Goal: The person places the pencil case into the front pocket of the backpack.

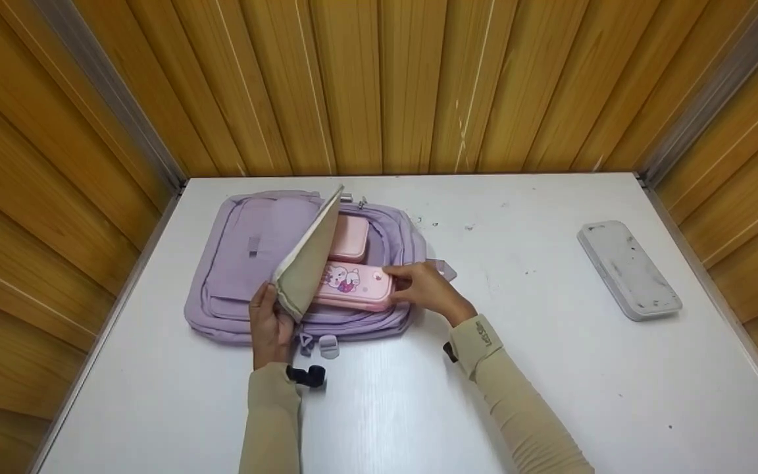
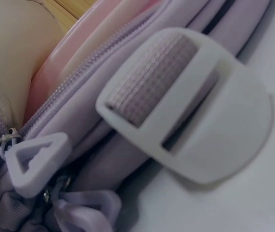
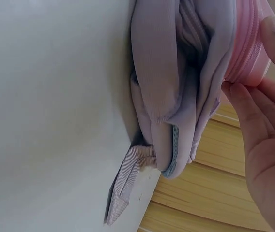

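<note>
A lilac backpack [image 1: 234, 263] lies on the table with its zipped front flap [image 1: 306, 263] lifted, the cream lining showing. My left hand [image 1: 268, 326] grips the lower edge of that flap. My right hand [image 1: 428, 289] pinches the right end of a pink pencil case [image 1: 359, 280] with a cartoon print; its left part is hidden behind the flap. Above it in the bag's opening sits a second, plain pink case [image 1: 351, 237]. In the right wrist view, thumb and fingers hold the zipped end of the pencil case [image 3: 246, 43].
A scuffed white-grey oblong case [image 1: 629, 270] lies on the right of the white table [image 1: 484, 408]. Near the bag's lower edge are a strap buckle [image 2: 186, 106] and triangular zipper pulls [image 2: 36, 164]. Wood-patterned panels [image 1: 412, 85] stand behind and at both sides.
</note>
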`<state>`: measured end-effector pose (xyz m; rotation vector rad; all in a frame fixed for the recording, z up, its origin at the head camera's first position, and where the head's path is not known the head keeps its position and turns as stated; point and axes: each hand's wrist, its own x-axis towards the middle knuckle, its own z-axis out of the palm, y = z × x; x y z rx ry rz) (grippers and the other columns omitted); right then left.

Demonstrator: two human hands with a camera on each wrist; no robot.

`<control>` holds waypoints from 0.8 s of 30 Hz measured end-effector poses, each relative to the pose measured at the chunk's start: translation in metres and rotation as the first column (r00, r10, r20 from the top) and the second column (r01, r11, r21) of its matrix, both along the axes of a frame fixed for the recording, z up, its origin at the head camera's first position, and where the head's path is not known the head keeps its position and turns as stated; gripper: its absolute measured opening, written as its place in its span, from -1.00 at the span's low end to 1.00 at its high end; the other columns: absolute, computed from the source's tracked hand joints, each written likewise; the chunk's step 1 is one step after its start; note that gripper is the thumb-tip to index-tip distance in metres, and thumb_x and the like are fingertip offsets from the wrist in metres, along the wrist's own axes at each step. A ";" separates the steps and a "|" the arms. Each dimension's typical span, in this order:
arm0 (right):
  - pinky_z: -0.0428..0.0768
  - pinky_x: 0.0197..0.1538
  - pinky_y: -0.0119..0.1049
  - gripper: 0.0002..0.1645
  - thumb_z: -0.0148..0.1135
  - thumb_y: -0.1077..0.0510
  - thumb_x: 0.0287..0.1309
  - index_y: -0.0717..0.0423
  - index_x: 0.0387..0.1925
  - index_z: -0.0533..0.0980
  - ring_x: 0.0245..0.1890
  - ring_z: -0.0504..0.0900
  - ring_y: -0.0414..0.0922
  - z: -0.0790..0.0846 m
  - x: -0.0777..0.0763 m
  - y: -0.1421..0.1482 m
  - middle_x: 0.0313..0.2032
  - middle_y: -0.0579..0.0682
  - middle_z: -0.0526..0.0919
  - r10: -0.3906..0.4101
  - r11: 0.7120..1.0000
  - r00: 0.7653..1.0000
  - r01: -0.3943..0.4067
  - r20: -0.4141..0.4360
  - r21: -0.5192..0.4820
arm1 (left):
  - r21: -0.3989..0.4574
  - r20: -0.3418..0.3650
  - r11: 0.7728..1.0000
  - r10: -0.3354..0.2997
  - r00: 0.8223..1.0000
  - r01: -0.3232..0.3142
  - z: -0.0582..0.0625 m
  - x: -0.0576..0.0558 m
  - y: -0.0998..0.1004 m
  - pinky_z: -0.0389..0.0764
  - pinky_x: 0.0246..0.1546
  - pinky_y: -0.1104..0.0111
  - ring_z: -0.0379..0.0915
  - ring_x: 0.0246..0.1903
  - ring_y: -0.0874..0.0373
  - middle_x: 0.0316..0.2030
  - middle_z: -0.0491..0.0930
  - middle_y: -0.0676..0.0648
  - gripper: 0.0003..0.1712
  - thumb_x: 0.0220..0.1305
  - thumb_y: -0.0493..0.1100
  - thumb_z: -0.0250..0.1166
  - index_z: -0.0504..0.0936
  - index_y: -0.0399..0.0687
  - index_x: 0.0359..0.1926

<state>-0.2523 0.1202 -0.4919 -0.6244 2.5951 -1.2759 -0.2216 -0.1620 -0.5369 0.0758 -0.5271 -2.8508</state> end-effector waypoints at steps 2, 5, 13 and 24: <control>0.54 0.19 -0.21 -0.31 0.46 0.23 -0.05 0.21 0.19 0.46 0.10 0.59 -0.02 -0.002 0.000 -0.003 0.14 0.15 0.57 0.005 1.000 1.000 -0.005 0.008 0.007 | -0.006 -0.011 1.000 -0.007 1.000 0.007 0.000 0.000 0.000 0.64 -0.22 0.44 0.62 -0.35 0.18 -0.45 0.67 -0.07 -0.83 -0.20 -0.36 0.50 0.71 -0.21 -0.47; 0.53 0.20 -0.22 -0.31 0.45 0.23 -0.03 0.23 0.20 0.45 0.12 0.59 -0.02 -0.004 0.000 -0.005 0.15 0.16 0.56 0.008 1.000 1.000 -0.008 0.019 0.006 | -0.006 -0.031 1.000 -0.010 0.999 0.009 -0.001 0.000 0.000 0.64 -0.22 0.45 0.63 -0.36 0.18 -0.45 0.68 -0.07 -0.86 -0.16 -0.37 0.47 0.72 -0.20 -0.45; 0.48 0.25 -0.14 -0.30 0.47 0.22 -0.06 0.25 0.18 0.46 0.15 0.56 0.04 -0.002 0.002 -0.001 0.14 0.17 0.57 -0.002 1.000 1.000 0.002 0.012 -0.012 | 0.017 -0.031 1.000 -0.017 0.999 0.018 0.000 0.001 0.002 0.65 -0.21 0.43 0.64 -0.36 0.16 -0.45 0.69 -0.09 -0.86 -0.13 -0.41 0.46 0.71 -0.22 -0.45; 0.54 0.19 -0.14 -0.34 0.48 0.17 -0.08 0.22 0.12 0.51 0.06 0.62 0.04 -0.007 0.004 -0.005 0.07 0.16 0.62 -0.042 0.999 0.998 0.042 -0.040 -0.020 | -0.018 -0.068 0.999 -0.030 0.997 0.029 0.000 0.001 0.000 0.64 -0.25 0.44 0.62 -0.38 0.18 -0.46 0.68 -0.07 -0.91 -0.06 -0.38 0.43 0.72 -0.20 -0.44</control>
